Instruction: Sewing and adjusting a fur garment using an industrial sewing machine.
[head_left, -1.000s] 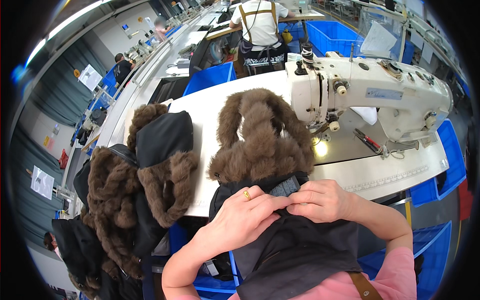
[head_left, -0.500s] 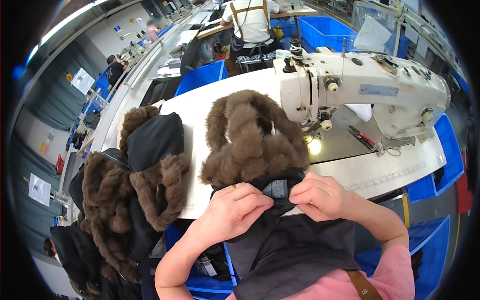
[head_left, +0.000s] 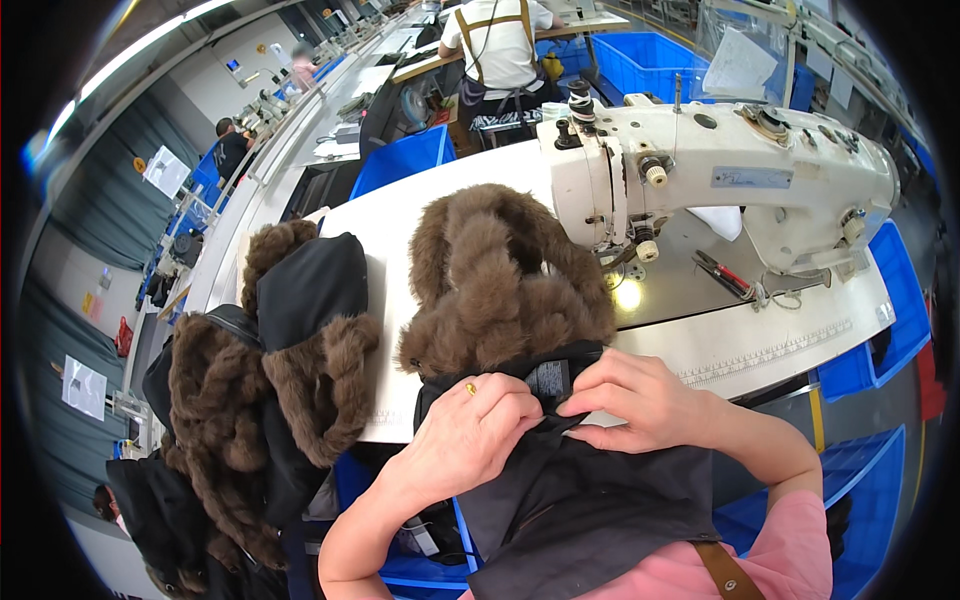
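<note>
Pinching a gathered edge of black cloth [head_left: 505,362], the two hands meet at the near edge of a white sewing table [head_left: 390,235]. The left hand [head_left: 472,430], with a gold ring [head_left: 471,389] on one finger, has its fingers curled in on the fabric. The right hand [head_left: 640,405] grips it just beside, thumb and fingers drawn together, the fingertips of both nearly touching. Between them, on the cloth, shows a small grey label [head_left: 549,380].

The cloth belongs to a brown fur piece [head_left: 490,295], which lies on the table straight beyond the hands, its thick fur loops pointing to the far side. Right of it stands a white sewing machine [head_left: 720,170]; under its arm, on the metal plate, I see red-handled pliers [head_left: 727,274] and a tangle of pale thread [head_left: 775,297]. A printed ruler strip [head_left: 770,352] runs along the near right edge of the table.

To the left, more fur-and-cloth pieces [head_left: 220,385] hang in a heap, one with a black panel [head_left: 312,290] on top. Below the hands spreads a dark apron [head_left: 600,500] over a pink top [head_left: 775,545]. On the far side, a co-worker [head_left: 500,50] in white faces away, near a large blue bin [head_left: 650,65].
</note>
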